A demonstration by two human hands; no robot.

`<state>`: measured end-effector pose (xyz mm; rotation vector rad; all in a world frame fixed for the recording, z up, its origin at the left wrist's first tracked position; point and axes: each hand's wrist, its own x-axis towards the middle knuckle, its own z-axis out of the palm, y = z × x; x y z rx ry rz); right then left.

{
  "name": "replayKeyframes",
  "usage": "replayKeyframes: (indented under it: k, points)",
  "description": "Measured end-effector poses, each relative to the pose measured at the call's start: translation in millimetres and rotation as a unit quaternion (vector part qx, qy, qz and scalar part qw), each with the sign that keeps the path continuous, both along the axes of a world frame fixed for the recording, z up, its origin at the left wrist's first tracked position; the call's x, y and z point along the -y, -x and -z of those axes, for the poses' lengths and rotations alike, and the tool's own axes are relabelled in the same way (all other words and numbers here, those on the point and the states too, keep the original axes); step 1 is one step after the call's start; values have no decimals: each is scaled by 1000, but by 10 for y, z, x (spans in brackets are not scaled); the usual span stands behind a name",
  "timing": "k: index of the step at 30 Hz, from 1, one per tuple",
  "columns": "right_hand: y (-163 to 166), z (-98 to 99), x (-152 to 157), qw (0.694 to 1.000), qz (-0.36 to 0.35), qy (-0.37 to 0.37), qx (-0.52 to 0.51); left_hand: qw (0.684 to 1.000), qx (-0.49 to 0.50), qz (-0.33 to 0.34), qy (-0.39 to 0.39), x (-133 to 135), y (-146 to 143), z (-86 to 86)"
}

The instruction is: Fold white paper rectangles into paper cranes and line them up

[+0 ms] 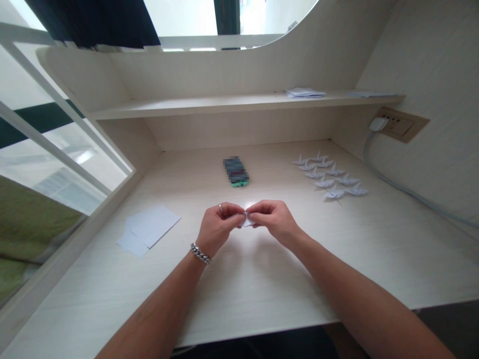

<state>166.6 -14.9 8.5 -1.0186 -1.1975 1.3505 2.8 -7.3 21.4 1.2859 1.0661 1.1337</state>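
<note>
A small piece of folded white paper (pixel 247 221) is pinched between my two hands over the middle of the desk, mostly covered by the fingers. My left hand (pixel 222 222), with a ring and a chain bracelet, closes thumb and fingers on its left side. On the opposite side my right hand (pixel 273 219) grips it the same way. To the right, several folded white paper cranes (pixel 334 183) stand in rows. White paper sheets (pixel 155 227) lie overlapping on the left of the desk.
Beyond my hands lies a dark phone-like object (pixel 236 170) with a green edge, its surface blurred. A shelf (pixel 209 105) spans the back, bearing a stack of paper (pixel 305 92). On the right wall a white plug (pixel 378 124) sits in a socket, its cable (pixel 396 185) trailing along the desk.
</note>
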Motion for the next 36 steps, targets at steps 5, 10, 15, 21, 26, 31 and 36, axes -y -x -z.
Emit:
replayKeyframes:
  k: [5,10,15,21,26,31,36]
  points:
    - [4,-5,6,1000,-1,-7,5,1000,-5,17,-6,-3,12,-3]
    - [1,-30,3,998,-25,39,-33,998,-51,23,-35,-2,32,-7]
    - [-8,4,-20,999,-19,33,-7,997,-58,42,-41,-7,44,5]
    - [-30,62,-34,999,-4,-41,34,999,14,38,3,-13,39,13]
    - [-28,75,-40,995,3,-75,61,999,18,27,20,-22,24,38]
    - [-26,80,-44,995,8,-80,66,999,17,22,16,-31,20,49]
    - [-29,104,-53,995,9,-74,63,999,23,23,20,-36,24,46]
